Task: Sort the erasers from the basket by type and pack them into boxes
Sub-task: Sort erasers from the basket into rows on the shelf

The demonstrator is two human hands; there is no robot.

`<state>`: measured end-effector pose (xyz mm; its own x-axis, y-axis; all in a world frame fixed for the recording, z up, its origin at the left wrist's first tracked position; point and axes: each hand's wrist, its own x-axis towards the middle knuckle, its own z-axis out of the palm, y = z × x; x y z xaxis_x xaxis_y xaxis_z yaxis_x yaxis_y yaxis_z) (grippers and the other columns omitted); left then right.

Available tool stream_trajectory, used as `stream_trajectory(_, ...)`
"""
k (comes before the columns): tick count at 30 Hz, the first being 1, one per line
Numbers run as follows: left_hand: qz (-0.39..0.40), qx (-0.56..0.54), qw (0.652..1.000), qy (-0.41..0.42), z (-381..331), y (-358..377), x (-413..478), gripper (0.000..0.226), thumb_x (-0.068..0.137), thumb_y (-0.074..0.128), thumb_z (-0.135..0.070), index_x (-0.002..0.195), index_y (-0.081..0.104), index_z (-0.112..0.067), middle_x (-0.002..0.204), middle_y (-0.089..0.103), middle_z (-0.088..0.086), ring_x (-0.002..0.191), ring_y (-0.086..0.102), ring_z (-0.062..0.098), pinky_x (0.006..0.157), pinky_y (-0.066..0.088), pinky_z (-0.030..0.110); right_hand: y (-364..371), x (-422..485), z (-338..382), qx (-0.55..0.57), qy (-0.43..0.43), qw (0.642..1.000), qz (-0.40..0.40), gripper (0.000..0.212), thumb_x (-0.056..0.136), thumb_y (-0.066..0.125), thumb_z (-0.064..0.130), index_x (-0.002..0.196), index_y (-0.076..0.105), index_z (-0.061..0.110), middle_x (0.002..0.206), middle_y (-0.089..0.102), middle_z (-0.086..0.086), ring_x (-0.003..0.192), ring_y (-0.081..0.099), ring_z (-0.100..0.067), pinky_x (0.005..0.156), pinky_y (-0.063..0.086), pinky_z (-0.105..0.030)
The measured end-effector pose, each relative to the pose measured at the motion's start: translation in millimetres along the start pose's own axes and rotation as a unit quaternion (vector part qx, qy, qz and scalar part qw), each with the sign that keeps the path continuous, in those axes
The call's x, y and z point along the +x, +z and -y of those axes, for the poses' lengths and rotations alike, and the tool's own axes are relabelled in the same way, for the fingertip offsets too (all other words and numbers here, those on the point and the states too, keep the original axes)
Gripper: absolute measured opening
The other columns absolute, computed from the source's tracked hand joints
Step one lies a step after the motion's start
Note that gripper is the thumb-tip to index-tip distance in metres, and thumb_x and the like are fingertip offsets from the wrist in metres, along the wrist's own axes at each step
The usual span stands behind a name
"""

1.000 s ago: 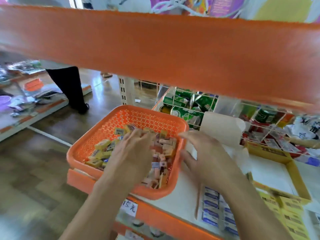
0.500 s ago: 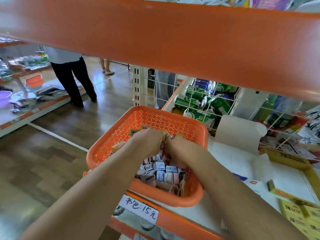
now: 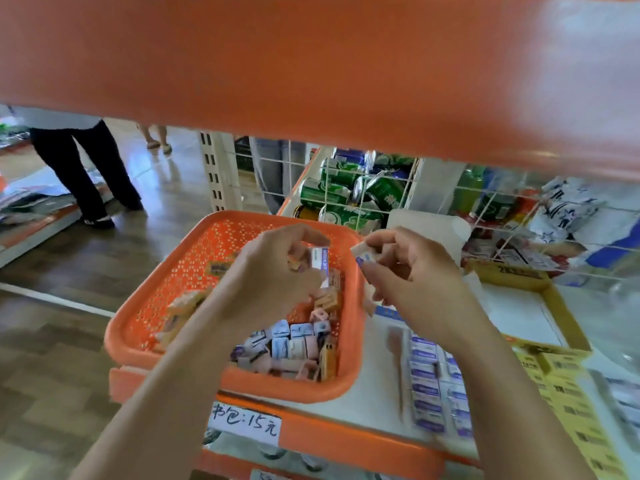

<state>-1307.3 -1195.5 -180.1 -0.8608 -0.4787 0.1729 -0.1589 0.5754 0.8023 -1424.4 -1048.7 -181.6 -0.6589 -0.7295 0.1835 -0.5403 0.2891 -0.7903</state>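
As they rise from the basket (image 3: 284, 388), left hand (image 3: 277, 271) and right hand (image 3: 412, 275) pinch erasers (image 3: 320, 260).

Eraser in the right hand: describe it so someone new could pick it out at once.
Find the orange basket on the shelf. By its far right corner, the right hand pinches a small white eraser. It is tilted, blue mark at its lower end; the banded eraser in the left hand stands upright over the basket.

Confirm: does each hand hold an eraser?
Yes, the left hand grips a blue-striped eraser; the right hand pinches a white eraser.
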Motion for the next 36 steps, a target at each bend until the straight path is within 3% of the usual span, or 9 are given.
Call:
stream_trajectory(3,0.004,-0.027,1.000,0.014,-19,33,-4,0.029,0.081,0.065,-0.015,0.100,0.063,-0.038,0.076,0.062,-0.011,0.074,0.066,0.011,0.069,0.057,0.039,-24,-23,-23,0.052,0.021,0.998,-0.019,0.026,0.089,0.063,0.013,0.092,0.066,0.038,0.066,0.063,0.008,0.067,0.065,-0.020,0.071,0.054,-0.038)
stream_trajectory(5,0.024,-0.041,0.998,0.030,-30,57,-7,0.023,0.082,0.065,-0.020,0.100,0.063,-0.036,0.079,0.063,-0.015,0.075,0.068,0.013,0.069,0.056,0.044,-39,-37,-42,0.068,0.048,0.996,-0.035,0.039,0.087,0.065,0.006,0.084,0.071,0.044,0.065,0.059,0.009,0.070,0.063,-0.029,0.071,0.052,-0.046)
stream_trajectory(8,0.059,-0.046,0.996,0.043,-40,91,-14,0.015,0.089,0.062,-0.025,0.100,0.060,-0.034,0.083,0.061,-0.014,0.072,0.069,0.015,0.062,0.056,0.039,-57,-59,-68,0.057,0.092,0.994,-0.024,0.037,0.087,0.064,0.002,0.084,0.073,0.037,0.066,0.064,0.008,0.064,0.060,-0.024,0.070,0.052,-0.050)
stream_trajectory(13,0.072,-0.020,0.997,0.018,-40,126,-28,0.016,0.091,0.060,-0.021,0.099,0.055,-0.034,0.075,0.060,-0.011,0.057,0.059,0.007,0.047,0.044,0.017,-64,-85,-91,0.059,0.145,0.987,0.020,0.023,0.084,0.066,-0.002,0.083,0.072,0.020,0.065,0.062,-0.005,0.059,0.061,-0.015,0.062,0.053,-0.036)
stream_trajectory(17,0.061,-0.008,0.998,-0.001,-34,140,-35,0.021,0.093,0.056,-0.018,0.104,0.052,-0.035,0.066,0.056,-0.003,0.039,0.045,0.004,0.039,0.036,0.018,-61,-91,-97,0.049,0.155,0.987,0.013,0.017,0.082,0.071,0.002,0.077,0.069,0.019,0.067,0.065,-0.002,0.057,0.061,-0.011,0.062,0.054,-0.033)
stream_trajectory(23,0.052,-0.007,0.996,-0.072,-20,149,-52,0.017,0.093,0.051,-0.011,0.104,0.049,-0.024,0.073,0.057,0.008,0.043,0.040,0.005,0.041,0.033,0.019,-55,-89,-94,-0.013,0.164,0.985,0.056,0.027,0.081,0.074,0.014,0.072,0.068,0.038,0.080,0.071,0.018,0.075,0.065,0.004,0.075,0.056,-0.026)
stream_trajectory(27,0.001,0.029,0.996,-0.089,-9,151,-53,0.014,0.091,0.051,-0.011,0.095,0.049,-0.025,0.062,0.052,-0.002,0.043,0.043,0.007,0.043,0.038,0.028,-46,-83,-88,-0.027,0.162,0.984,0.076,0.015,0.082,0.072,0.015,0.080,0.073,0.030,0.080,0.072,0.013,0.074,0.066,-0.001,0.075,0.057,-0.030)
stream_trajectory(30,0.001,0.058,0.992,-0.108,-7,148,-53,0.014,0.094,0.050,-0.016,0.103,0.050,-0.027,0.066,0.045,-0.009,0.049,0.043,0.005,0.048,0.035,0.022,-39,-77,-86,-0.050,0.163,0.981,0.090,0.010,0.085,0.066,0.016,0.088,0.073,0.023,0.079,0.071,0.008,0.072,0.068,-0.009,0.074,0.057,-0.037)
stream_trajectory(36,0.030,0.050,0.990,-0.132,-5,148,-44,0.007,0.094,0.055,-0.025,0.099,0.053,-0.029,0.081,0.054,-0.010,0.057,0.054,0.003,0.050,0.044,0.022,-35,-73,-91,-0.094,0.148,0.981,0.079,0.015,0.089,0.062,0.018,0.100,0.069,0.026,0.086,0.065,0.014,0.071,0.062,0.000,0.060,0.049,-0.017)
